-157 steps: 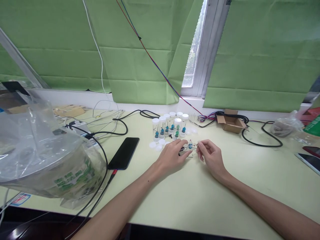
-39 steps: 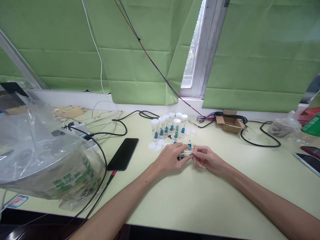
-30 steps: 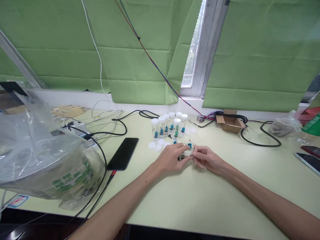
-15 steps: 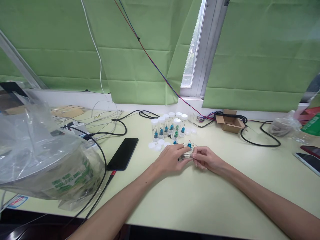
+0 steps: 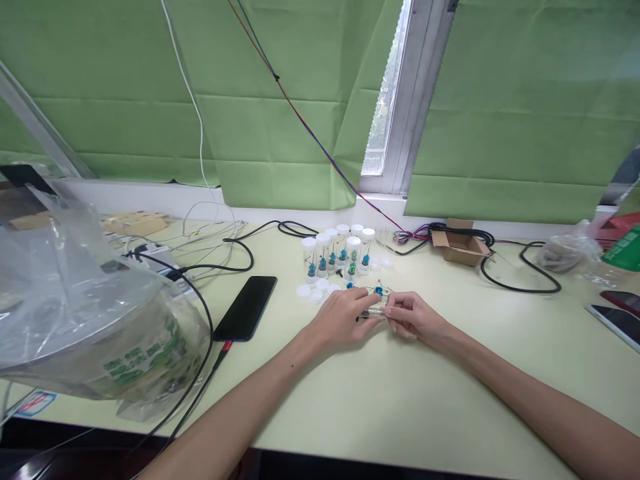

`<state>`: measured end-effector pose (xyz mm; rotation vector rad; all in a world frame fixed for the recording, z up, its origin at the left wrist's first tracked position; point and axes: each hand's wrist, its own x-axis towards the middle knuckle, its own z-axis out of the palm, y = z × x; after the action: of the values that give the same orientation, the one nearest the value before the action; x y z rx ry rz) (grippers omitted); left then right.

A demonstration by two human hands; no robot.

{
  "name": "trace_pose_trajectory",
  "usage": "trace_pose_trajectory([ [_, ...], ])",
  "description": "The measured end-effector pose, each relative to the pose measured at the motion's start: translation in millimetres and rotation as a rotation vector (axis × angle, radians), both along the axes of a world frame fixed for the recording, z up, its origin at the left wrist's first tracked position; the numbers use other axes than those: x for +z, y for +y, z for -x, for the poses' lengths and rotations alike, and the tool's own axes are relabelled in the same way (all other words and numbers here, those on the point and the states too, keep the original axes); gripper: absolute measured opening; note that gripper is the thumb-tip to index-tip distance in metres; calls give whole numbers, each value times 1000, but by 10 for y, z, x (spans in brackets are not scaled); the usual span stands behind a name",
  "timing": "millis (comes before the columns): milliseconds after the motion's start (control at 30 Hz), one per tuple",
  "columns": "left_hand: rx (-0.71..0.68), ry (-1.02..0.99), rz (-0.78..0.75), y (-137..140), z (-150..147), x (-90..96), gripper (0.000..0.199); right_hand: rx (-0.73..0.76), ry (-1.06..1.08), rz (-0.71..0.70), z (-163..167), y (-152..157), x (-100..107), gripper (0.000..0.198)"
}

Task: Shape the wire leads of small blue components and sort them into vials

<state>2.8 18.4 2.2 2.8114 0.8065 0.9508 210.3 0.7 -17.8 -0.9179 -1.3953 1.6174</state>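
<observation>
Near the middle of the table, my left hand (image 5: 341, 317) has its thumb and fingers closed around a small clear tube (image 5: 371, 312) lying sideways. From the other side, the fingertips of my right hand (image 5: 414, 315) pinch together at the tube's right end; what exactly they grip there is hidden. Just beyond my fingers lies a small blue piece with thin wires (image 5: 379, 291), and another blue piece (image 5: 350, 286) shows behind my left hand. Several clear vials with white caps (image 5: 353, 261) stand upright behind, holding blue or green pieces on thin stems.
Loose white caps (image 5: 315, 295) lie left of the vials. A black phone (image 5: 246, 309) and a large plastic-bagged tub (image 5: 100, 333) are on the left. An open cardboard box (image 5: 463, 250) stands at the back right, beside black cables (image 5: 530, 289). More phones (image 5: 617, 325) lie at the far right.
Almost nothing differs. My right hand has shifted very slightly at the tube's end; my left hand keeps its place.
</observation>
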Motion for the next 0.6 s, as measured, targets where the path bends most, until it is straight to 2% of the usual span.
trace_pose_trajectory([
  [133,30,-112,111,17,-20,8,26,-82,41,-31,51,-17,36,36],
  [267,69,-321,261,64,-31,53,31,-220,9,-129,84,-27,47,39],
  [333,101,-452,329,78,-37,91,31,-296,-92,-224,91,-31,28,39],
  [467,119,-734,541,76,-64,139,33,-417,-371,-503,104,-43,-15,31],
  [600,76,-897,707,73,-101,131,36,-374,-612,-719,113,-51,-30,16],
])
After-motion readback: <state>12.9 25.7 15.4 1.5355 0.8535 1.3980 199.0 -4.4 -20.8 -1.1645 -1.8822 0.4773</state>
